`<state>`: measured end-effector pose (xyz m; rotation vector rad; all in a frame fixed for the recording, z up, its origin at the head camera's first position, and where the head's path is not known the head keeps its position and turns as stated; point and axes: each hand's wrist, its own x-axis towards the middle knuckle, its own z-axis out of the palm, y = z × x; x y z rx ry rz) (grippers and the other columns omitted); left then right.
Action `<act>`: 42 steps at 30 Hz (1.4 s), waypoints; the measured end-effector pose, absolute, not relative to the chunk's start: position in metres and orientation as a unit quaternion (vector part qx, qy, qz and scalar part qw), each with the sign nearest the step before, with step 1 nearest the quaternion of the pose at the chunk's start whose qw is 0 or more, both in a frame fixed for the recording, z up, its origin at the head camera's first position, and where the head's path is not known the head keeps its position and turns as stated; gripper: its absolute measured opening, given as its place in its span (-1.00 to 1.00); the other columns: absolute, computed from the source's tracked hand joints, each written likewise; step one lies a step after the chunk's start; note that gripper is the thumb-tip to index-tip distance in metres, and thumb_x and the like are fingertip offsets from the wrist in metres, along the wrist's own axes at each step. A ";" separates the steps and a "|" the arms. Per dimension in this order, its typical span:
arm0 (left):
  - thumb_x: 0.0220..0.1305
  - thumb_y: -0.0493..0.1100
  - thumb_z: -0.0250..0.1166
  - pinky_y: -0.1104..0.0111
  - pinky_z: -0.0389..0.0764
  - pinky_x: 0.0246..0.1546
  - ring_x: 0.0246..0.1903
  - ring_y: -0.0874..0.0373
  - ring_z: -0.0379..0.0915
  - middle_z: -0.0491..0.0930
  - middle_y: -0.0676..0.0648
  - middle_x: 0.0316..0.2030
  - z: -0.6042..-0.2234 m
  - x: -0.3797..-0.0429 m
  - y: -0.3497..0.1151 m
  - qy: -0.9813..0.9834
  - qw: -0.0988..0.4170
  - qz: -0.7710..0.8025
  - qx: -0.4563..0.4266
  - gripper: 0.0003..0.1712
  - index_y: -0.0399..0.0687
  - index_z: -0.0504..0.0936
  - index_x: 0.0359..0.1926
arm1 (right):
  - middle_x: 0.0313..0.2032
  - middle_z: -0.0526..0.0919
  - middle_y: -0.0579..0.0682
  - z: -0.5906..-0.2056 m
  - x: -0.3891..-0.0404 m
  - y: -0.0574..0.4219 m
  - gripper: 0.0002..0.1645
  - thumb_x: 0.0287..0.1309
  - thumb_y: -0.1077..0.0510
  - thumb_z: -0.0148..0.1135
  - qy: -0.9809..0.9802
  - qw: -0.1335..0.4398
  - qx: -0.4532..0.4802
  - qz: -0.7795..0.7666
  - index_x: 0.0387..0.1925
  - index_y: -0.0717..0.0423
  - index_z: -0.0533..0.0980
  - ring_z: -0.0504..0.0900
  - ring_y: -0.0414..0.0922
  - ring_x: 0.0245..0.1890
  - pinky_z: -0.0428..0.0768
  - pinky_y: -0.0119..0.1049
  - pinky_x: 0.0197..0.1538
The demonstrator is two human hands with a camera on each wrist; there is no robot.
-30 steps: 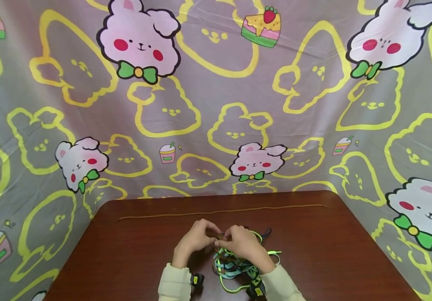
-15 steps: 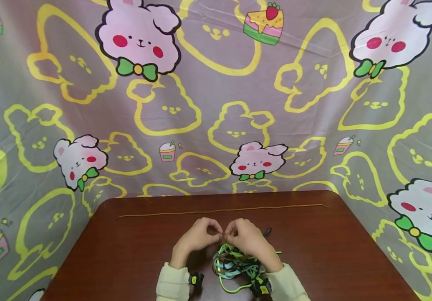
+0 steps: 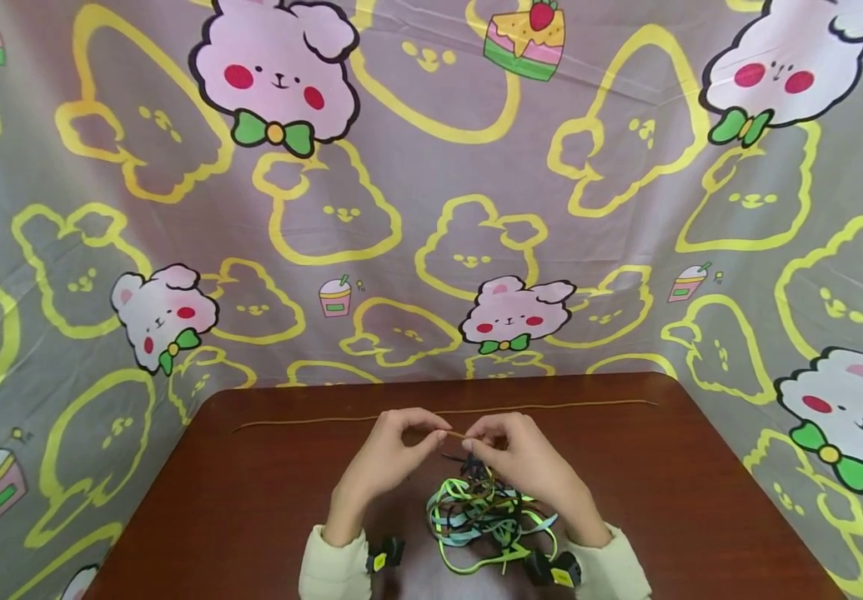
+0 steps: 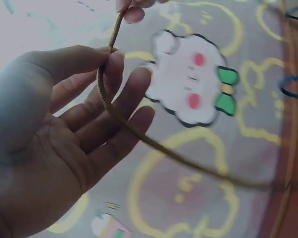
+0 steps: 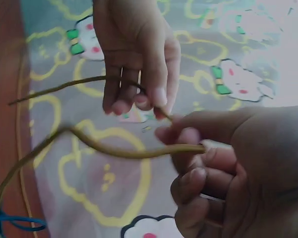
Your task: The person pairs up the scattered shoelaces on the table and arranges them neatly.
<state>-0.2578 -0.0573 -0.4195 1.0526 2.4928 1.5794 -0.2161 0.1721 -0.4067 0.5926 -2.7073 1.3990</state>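
Note:
Between thumb and fingertips, my left hand pinches a thin golden-brown cord. Its loose end curves down past the other fingers in the left wrist view. My right hand pinches the same cord a short way along, and a brown length trails from its fingers in the right wrist view. A short stretch of cord spans the gap between both hands. Below them lies a tangled heap of cords in neon green, light blue, black and brown, partly hidden behind the right hand and forearm.
Another brown cord lies stretched almost straight along the back of the dark red-brown table. Behind and beside the table hangs a grey cloth with a cartoon print. Black wrist devices sit under the sleeves.
Both hands have risen away from the heap and moved slightly apart, with cord now spanning between them. More of the tangle shows than before.

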 end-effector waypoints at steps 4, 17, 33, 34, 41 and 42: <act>0.41 -0.20 0.32 0.31 0.65 -0.16 -0.19 0.22 0.65 0.73 0.11 -0.18 -0.404 -0.247 -0.060 0.787 -0.040 0.507 0.349 -0.85 0.05 0.78 -0.09 | -0.58 0.56 -0.12 -0.396 -0.208 0.179 -0.88 0.38 0.08 0.30 -0.851 0.037 0.195 0.486 -0.26 -0.02 0.71 0.40 -0.30 -0.63 0.45 -0.37 -0.50; 0.33 -0.41 0.33 0.35 0.67 -0.20 -0.25 0.15 0.67 0.73 -0.03 -0.19 -0.392 -0.241 -0.074 0.779 -0.113 0.521 0.330 -0.71 0.04 0.79 -0.08 | -0.40 0.69 -0.10 -0.376 -0.195 0.197 -0.87 0.38 0.08 0.29 -0.845 0.045 0.184 0.500 -0.17 0.00 0.70 0.60 -0.22 -0.51 0.60 -0.29 -0.39; 0.29 -0.45 0.34 0.46 0.56 -0.42 -0.39 0.30 0.54 0.70 0.11 -0.25 -0.396 -0.246 -0.089 0.785 -0.271 0.481 0.280 -0.71 -0.03 0.79 -0.10 | -0.46 0.61 -0.11 -0.374 -0.192 0.217 -0.88 0.36 0.10 0.32 -0.846 0.073 0.171 0.499 -0.18 0.02 0.70 0.55 -0.23 -0.52 0.58 -0.30 -0.40; 0.28 -0.47 0.34 0.47 0.56 -0.42 -0.39 0.30 0.55 0.70 0.10 -0.26 -0.397 -0.247 -0.090 0.781 -0.283 0.483 0.278 -0.70 -0.04 0.79 -0.10 | -0.45 0.61 -0.10 -0.374 -0.192 0.218 -0.88 0.36 0.09 0.32 -0.847 0.071 0.169 0.500 -0.17 0.02 0.70 0.56 -0.22 -0.51 0.59 -0.29 -0.39; 0.24 -0.51 0.34 0.57 0.52 -0.47 -0.40 0.29 0.57 0.73 -0.02 -0.28 -0.398 -0.251 -0.092 0.738 -0.366 0.499 0.269 -0.72 -0.14 0.80 -0.14 | -0.45 0.62 -0.10 -0.374 -0.191 0.225 -0.90 0.36 0.11 0.31 -0.846 0.088 0.168 0.498 -0.19 0.00 0.70 0.55 -0.19 -0.50 0.55 -0.31 -0.40; 0.24 -0.51 0.35 0.57 0.53 -0.47 -0.39 0.30 0.57 0.73 -0.03 -0.27 -0.398 -0.251 -0.093 0.735 -0.374 0.499 0.266 -0.73 -0.14 0.80 -0.14 | -0.44 0.63 -0.11 -0.374 -0.190 0.227 -0.90 0.36 0.12 0.31 -0.846 0.091 0.169 0.497 -0.20 0.00 0.71 0.55 -0.19 -0.50 0.55 -0.31 -0.40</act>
